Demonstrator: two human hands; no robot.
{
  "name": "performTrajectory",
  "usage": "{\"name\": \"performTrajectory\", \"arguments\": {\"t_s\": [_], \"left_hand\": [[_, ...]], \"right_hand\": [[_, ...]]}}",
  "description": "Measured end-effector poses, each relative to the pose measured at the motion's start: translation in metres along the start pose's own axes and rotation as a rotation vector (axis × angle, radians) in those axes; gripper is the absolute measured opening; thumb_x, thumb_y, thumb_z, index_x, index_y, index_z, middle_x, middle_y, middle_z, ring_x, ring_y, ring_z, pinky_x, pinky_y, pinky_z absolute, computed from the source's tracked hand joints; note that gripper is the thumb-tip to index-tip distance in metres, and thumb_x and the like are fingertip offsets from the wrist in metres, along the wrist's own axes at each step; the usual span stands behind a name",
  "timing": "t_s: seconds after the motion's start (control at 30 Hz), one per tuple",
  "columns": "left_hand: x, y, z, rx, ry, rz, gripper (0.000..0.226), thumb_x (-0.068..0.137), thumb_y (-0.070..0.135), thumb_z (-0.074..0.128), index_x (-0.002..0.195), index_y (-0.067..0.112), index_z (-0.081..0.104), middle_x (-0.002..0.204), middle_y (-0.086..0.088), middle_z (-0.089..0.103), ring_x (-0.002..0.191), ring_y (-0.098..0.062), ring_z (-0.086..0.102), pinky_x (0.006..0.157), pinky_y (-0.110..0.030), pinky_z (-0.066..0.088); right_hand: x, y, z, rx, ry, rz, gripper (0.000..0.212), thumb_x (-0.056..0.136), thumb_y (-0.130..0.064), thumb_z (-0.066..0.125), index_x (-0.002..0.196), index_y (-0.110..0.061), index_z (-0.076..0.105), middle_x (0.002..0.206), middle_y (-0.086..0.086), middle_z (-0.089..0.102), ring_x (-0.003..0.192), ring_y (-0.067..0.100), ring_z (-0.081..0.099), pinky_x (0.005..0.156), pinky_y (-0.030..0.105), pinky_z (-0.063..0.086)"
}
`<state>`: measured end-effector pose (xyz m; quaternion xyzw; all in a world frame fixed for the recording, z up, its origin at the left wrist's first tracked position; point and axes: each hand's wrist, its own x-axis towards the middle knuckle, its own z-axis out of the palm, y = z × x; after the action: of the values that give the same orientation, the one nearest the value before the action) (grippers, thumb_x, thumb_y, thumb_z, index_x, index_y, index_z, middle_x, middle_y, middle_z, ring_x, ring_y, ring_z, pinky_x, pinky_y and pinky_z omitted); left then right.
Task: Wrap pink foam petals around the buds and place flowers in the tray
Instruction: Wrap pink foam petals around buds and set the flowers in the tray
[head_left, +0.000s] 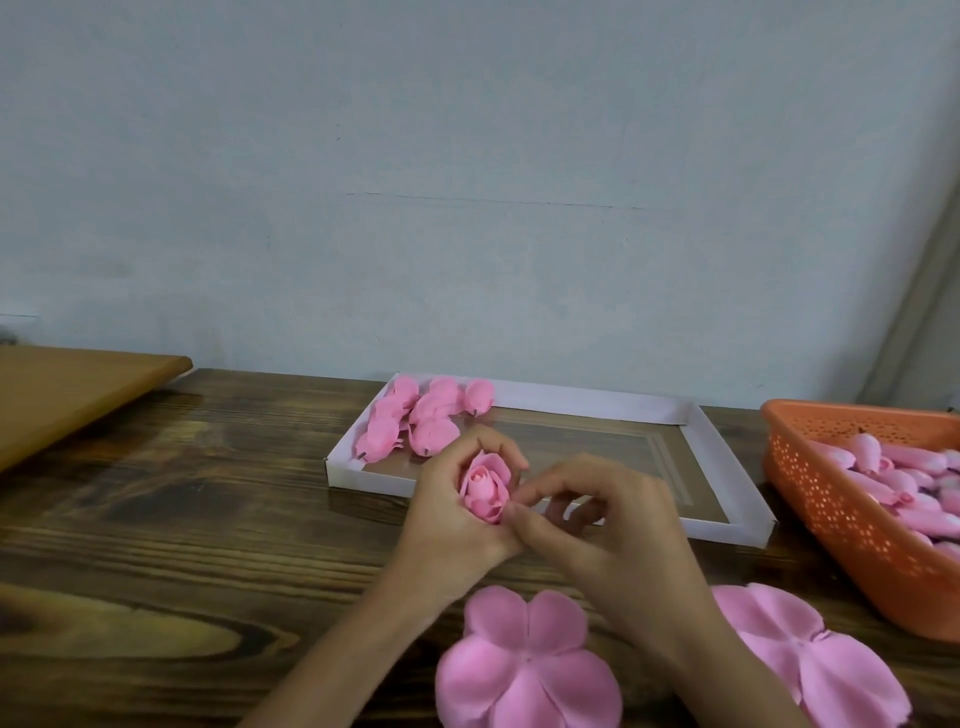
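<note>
My left hand (451, 512) grips a pink foam flower (485, 486), petals wrapped around its bud, over the table just in front of the white tray (727, 470). My right hand (597, 525) meets it from the right, thumb and forefinger pinching the flower's lower right petal edge. Several finished pink flowers (415, 418) lie in the tray's far left corner. Flat pink petal sheets lie near me: one (524, 670) under my wrists, another (810, 654) to the right.
An orange perforated basket (841, 514) full of pink buds stands at the right edge. A light wooden board (67, 395) overlaps the dark wooden table (182, 519) at the far left. A pale wall rises right behind the tray.
</note>
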<state>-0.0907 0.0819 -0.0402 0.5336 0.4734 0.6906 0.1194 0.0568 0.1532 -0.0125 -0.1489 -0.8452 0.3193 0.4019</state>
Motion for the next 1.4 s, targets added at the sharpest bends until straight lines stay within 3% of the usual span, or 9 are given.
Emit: {"name": "performTrajectory", "arguments": {"t_s": [0.23, 0.4, 0.53, 0.7, 0.83, 0.97, 1.07, 1.23, 1.4], "left_hand": [[-0.0012, -0.0012, 0.0021, -0.050, -0.006, 0.001, 0.036, 0.065, -0.007, 0.084, 0.083, 0.003, 0.054, 0.076, -0.019, 0.056, 0.068, -0.017, 0.053, 0.060, -0.033, 0.047], [-0.0007, -0.0019, 0.0034, -0.105, 0.024, -0.019, 0.039, 0.064, -0.004, 0.083, 0.075, 0.012, 0.049, 0.071, -0.007, 0.052, 0.064, -0.017, 0.047, 0.059, -0.035, 0.044], [-0.0007, -0.0026, 0.0033, -0.108, 0.081, -0.043, 0.043, 0.064, -0.008, 0.084, 0.069, 0.014, 0.048, 0.065, -0.003, 0.050, 0.062, -0.022, 0.044, 0.057, -0.057, 0.046], [-0.0023, -0.0023, -0.0002, -0.105, 0.037, -0.031, 0.042, 0.067, 0.012, 0.091, 0.067, 0.023, 0.051, 0.065, -0.009, 0.051, 0.058, -0.015, 0.051, 0.057, -0.025, 0.047], [-0.0027, -0.0056, -0.0011, -0.079, 0.011, -0.016, 0.041, 0.070, 0.005, 0.089, 0.069, 0.021, 0.051, 0.066, -0.001, 0.054, 0.059, -0.012, 0.054, 0.057, -0.023, 0.046], [-0.0030, -0.0057, 0.0000, -0.029, 0.004, -0.005, 0.032, 0.071, 0.011, 0.088, 0.078, 0.018, 0.058, 0.072, -0.002, 0.062, 0.067, -0.016, 0.061, 0.060, -0.032, 0.052], [-0.0026, -0.0083, 0.0003, -0.043, -0.030, -0.021, 0.033, 0.071, -0.002, 0.085, 0.086, 0.013, 0.059, 0.076, -0.010, 0.061, 0.072, -0.016, 0.060, 0.063, -0.038, 0.052], [-0.0036, -0.0081, 0.0016, -0.088, -0.065, -0.006, 0.030, 0.072, 0.000, 0.080, 0.071, 0.018, 0.056, 0.068, 0.010, 0.062, 0.066, -0.002, 0.057, 0.063, -0.016, 0.050], [-0.0034, -0.0075, 0.0035, -0.094, -0.069, -0.007, 0.028, 0.073, 0.000, 0.075, 0.067, 0.023, 0.060, 0.068, 0.012, 0.062, 0.066, 0.000, 0.056, 0.063, -0.014, 0.049]], "right_hand": [[-0.0027, 0.0006, 0.0057, -0.019, 0.049, 0.042, 0.017, 0.082, -0.015, 0.083, 0.080, -0.031, 0.078, 0.080, -0.017, 0.073, 0.073, 0.013, 0.066, 0.062, 0.019, 0.049], [-0.0032, 0.0001, 0.0080, -0.021, 0.041, 0.038, 0.014, 0.084, -0.019, 0.082, 0.082, -0.033, 0.079, 0.080, -0.019, 0.074, 0.079, 0.012, 0.066, 0.067, 0.027, 0.052], [-0.0010, 0.0003, 0.0051, 0.094, 0.055, 0.060, 0.017, 0.089, -0.013, 0.078, 0.086, -0.030, 0.080, 0.083, -0.018, 0.076, 0.084, 0.010, 0.071, 0.068, 0.027, 0.054], [0.0002, -0.0005, 0.0053, 0.178, 0.210, 0.079, 0.020, 0.092, -0.010, 0.074, 0.086, -0.029, 0.077, 0.078, -0.014, 0.074, 0.077, 0.013, 0.071, 0.064, 0.036, 0.057], [-0.0001, -0.0038, 0.0063, 0.188, 0.221, 0.054, 0.020, 0.092, -0.008, 0.073, 0.090, -0.028, 0.075, 0.079, -0.013, 0.072, 0.076, 0.015, 0.070, 0.063, 0.042, 0.057], [-0.0011, -0.0054, 0.0052, 0.113, 0.152, -0.040, 0.025, 0.093, -0.010, 0.073, 0.099, -0.034, 0.076, 0.094, -0.013, 0.071, 0.087, 0.016, 0.068, 0.067, 0.031, 0.056], [-0.0022, -0.0030, 0.0049, 0.012, 0.077, -0.111, 0.025, 0.094, -0.011, 0.073, 0.106, -0.032, 0.077, 0.104, -0.012, 0.064, 0.098, 0.017, 0.064, 0.071, 0.027, 0.054], [-0.0052, -0.0028, 0.0071, -0.181, 0.029, -0.223, 0.020, 0.095, -0.039, 0.061, 0.106, -0.035, 0.077, 0.115, -0.015, 0.055, 0.104, 0.011, 0.060, 0.080, 0.028, 0.051], [-0.0057, -0.0016, 0.0085, -0.241, 0.055, -0.267, 0.021, 0.095, -0.040, 0.061, 0.104, -0.031, 0.078, 0.115, -0.012, 0.056, 0.101, 0.010, 0.059, 0.077, 0.032, 0.052]]}}
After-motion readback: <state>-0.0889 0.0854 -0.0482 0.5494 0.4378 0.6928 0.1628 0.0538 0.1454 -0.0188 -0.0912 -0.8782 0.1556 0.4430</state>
